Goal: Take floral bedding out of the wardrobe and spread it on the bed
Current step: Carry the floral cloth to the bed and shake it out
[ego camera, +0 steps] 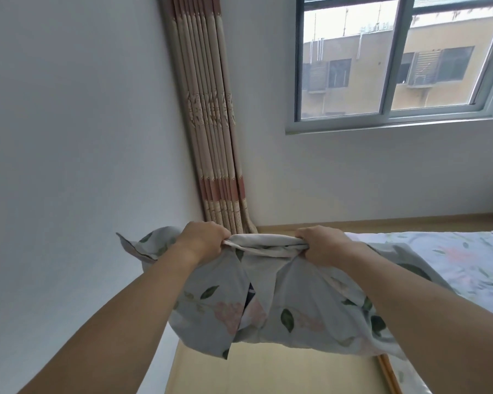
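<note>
Both grips tight on the floral bedding [282, 302]: left hand [201, 237] and right hand [323, 243] bunch its top edge. Fingertips buried in folds; the bed [444, 251] is cut off right.

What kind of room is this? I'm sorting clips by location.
Most likely a bedroom: a bed with a floral sheet, a gathered curtain beside a window, and floral bedding held in both hands.

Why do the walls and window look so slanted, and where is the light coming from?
Head view: the wide-angle lens bends the window frame and curtain off vertical; soft daylight enters through the window, casting no hard shadows; both hands and the floral bedding look sharp.
</note>
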A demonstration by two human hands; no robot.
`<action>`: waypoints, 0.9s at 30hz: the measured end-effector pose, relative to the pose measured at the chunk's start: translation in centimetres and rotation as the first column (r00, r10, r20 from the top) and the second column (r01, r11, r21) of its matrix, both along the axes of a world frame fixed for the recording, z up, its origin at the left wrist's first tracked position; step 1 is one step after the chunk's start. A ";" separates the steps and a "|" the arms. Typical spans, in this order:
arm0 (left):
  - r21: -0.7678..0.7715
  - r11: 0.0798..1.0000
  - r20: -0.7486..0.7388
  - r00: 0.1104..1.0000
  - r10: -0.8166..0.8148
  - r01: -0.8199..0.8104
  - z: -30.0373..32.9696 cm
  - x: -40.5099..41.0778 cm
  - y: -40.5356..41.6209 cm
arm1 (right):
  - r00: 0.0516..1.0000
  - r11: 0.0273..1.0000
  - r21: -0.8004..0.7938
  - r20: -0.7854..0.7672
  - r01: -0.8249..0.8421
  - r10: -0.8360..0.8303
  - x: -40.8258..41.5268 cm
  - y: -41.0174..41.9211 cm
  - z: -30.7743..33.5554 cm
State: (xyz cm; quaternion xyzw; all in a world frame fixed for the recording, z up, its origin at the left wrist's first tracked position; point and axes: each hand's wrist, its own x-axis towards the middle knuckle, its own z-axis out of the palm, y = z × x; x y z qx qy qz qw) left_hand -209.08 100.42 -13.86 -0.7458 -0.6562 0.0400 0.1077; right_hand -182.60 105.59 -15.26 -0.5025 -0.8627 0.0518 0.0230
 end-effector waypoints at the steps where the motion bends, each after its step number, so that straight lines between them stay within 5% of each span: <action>1: -0.004 1.000 -0.001 1.000 -0.015 0.015 -0.5 -0.7 2.3 | 1.000 1.000 -0.015 0.001 0.014 -0.014 -0.6 2.0 -0.4; 14: 0.031 0.986 0.029 0.986 -0.166 0.165 -0.2 -10.2 32.0 | 0.988 0.988 -0.015 0.008 0.153 -0.153 -9.5 27.8 0.0; 27: -0.007 0.973 0.045 0.973 -0.228 0.229 -2.2 -7.8 60.4 | 0.969 0.969 -0.009 0.004 0.245 -0.245 -7.0 54.3 -2.0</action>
